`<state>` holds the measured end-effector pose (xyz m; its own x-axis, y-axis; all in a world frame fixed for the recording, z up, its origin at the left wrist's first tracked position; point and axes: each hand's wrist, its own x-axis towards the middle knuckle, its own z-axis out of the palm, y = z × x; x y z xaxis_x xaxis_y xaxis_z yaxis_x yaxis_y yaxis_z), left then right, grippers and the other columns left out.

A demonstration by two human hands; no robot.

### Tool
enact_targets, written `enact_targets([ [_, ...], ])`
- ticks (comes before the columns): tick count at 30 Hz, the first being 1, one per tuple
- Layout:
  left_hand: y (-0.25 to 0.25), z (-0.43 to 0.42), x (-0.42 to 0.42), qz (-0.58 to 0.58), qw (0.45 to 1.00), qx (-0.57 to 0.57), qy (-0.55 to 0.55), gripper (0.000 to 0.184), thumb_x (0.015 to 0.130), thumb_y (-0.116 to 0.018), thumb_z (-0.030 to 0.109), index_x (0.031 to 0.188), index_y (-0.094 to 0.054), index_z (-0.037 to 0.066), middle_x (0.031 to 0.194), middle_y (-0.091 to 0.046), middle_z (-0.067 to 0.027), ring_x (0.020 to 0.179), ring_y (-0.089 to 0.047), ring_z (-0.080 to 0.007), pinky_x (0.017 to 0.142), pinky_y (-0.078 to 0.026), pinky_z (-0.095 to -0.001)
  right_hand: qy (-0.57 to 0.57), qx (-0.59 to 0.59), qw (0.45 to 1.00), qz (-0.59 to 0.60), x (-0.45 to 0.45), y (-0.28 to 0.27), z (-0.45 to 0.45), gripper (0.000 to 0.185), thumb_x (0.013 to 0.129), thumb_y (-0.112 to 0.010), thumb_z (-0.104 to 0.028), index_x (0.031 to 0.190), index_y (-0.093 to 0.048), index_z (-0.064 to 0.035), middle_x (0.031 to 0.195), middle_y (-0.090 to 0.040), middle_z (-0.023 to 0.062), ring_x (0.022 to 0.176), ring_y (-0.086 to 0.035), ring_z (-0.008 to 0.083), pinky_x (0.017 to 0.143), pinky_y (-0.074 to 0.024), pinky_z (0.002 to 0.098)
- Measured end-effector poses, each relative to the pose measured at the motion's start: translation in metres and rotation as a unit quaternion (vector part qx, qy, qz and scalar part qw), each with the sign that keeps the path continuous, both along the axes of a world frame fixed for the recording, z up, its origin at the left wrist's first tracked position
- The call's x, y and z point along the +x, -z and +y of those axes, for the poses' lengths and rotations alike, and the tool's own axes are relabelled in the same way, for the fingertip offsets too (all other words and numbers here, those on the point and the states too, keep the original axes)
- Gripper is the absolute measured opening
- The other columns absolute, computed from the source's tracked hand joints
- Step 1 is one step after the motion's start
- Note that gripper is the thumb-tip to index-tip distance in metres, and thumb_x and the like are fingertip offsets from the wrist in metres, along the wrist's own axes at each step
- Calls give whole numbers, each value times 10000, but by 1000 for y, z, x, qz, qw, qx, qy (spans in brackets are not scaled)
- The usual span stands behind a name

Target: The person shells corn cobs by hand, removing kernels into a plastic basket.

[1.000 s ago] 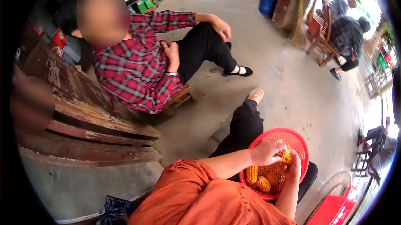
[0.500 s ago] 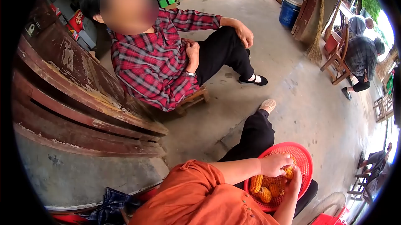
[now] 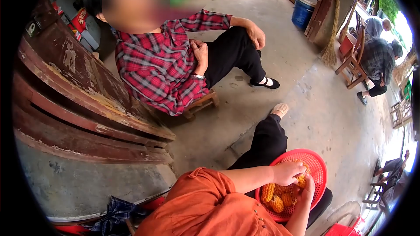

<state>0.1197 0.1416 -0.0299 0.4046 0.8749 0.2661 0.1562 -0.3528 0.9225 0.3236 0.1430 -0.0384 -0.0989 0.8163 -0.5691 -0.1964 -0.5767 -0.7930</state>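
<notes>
A red perforated basket [image 3: 323, 170] rests on my lap, with several corn cobs [image 3: 277, 203] and loose kernels inside. Over its upper part, my left hand [image 3: 287, 173] is closed on a yellow-orange corn cob [image 3: 302, 180]. My right hand [image 3: 308, 189] grips the same cob from the right side, fingers curled round it. Part of that cob is hidden behind my fingers. Another cob [image 3: 267, 192] leans at the basket's left side.
A person in a red plaid shirt [image 3: 157, 69] sits on a low wooden stool [image 3: 203, 103] ahead to the left. Beyond are a blue bucket [image 3: 303, 12], a broom [image 3: 331, 47] and people seated at right. Worn wooden boards [image 3: 87, 122] stand at left.
Compared with a second ago, the view has shifted, so the basket and my hands appear lower and slightly to the right. Both hands remain on the cob.
</notes>
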Motion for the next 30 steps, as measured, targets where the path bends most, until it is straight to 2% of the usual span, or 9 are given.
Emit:
enact_targets([
  [7, 2, 0, 1, 23, 1000, 1, 0, 246, 786, -720, 65, 902, -505, 38, 881, -551, -153, 827, -575, -366, 726, -460, -447, 21, -12, 1000, -16, -6, -10, -3, 186, 909, -638, -285, 1000, -629, -123, 780, -630, 3, 515, -552, 108, 366, -378, 204],
  [13, -5, 0, -1, -17, 1000, -20, -13, 219, 822, -710, 81, 930, -525, 36, 853, -538, -113, 788, -572, -283, 710, -468, -389, 24, -24, 999, 29, -4, -13, -2, 178, 921, -619, -265, 1000, -621, -106, 782, -626, 17, 500, -536, 113, 374, -392, 219],
  [15, -7, 4, -1, -124, 985, -124, -3, 191, 879, -689, 132, 938, -533, 38, 851, -536, -73, 769, -549, -209, 710, -469, -350, 3, 85, 996, 15, -9, -27, -3, 174, 932, -596, -241, 1006, -602, -83, 805, -626, 31, 549, -555, 116, 403, -419, 224],
  [18, 9, 8, 6, -187, 973, -132, -11, 210, 908, -679, 161, 972, -531, 26, 829, -574, -68, 750, -567, -158, 677, -479, -322, 14, 146, 989, -18, -18, -42, -6, 171, 938, -580, -220, 1011, -583, -66, 836, -625, 39, 624, -578, 118, 456, -452, 224],
  [20, -3, 7, -1, -180, 956, -232, 17, 247, 930, -645, 190, 1058, -506, 31, 882, -569, -61, 830, -554, -149, 729, -472, -320, -2, 180, 984, 18, -12, -38, -7, 193, 920, -594, -188, 1062, -562, -61, 885, -637, 52, 705, -604, 123, 527, -481, 224],
  [22, -11, 7, -8, -206, 914, -341, 72, 264, 930, -610, 164, 1106, -474, 22, 873, -588, -103, 720, -601, -143, 594, -497, -302, -38, 212, 976, -2, -11, -41, -6, 229, 910, -602, -179, 1099, -549, -60, 914, -646, 66, 745, -626, 136, 567, -502, 229],
  [23, 21, 9, 11, -234, 947, -215, 40, 284, 935, -595, 165, 1135, -452, 24, 887, -580, -122, 650, -597, -146, 528, -486, -299, -34, 218, 975, -9, -14, -43, -6, 219, 918, -601, -185, 1088, -549, -57, 922, -646, 66, 743, -617, 133, 581, -485, 229],
  [25, -16, 2, -10, -256, 918, -295, 71, 312, 937, -565, 133, 1194, -427, 21, 879, -569, -126, 596, -580, -150, 500, -475, -300, -31, 221, 974, -38, -29, -61, -12, 234, 919, -609, -189, 1097, -545, -52, 972, -655, 78, 770, -621, 140, 615, -483, 241],
  [30, 20, 8, 6, -276, 923, -256, 79, 369, 914, -555, 52, 1249, -406, 7, 819, -582, -136, 585, -579, -164, 499, -453, -311, -101, 190, 976, -32, -8, -51, 5, 393, 884, -664, -297, 1157, -519, -55, 1006, -655, 92, 776, -632, 162, 646, -508, 275],
])
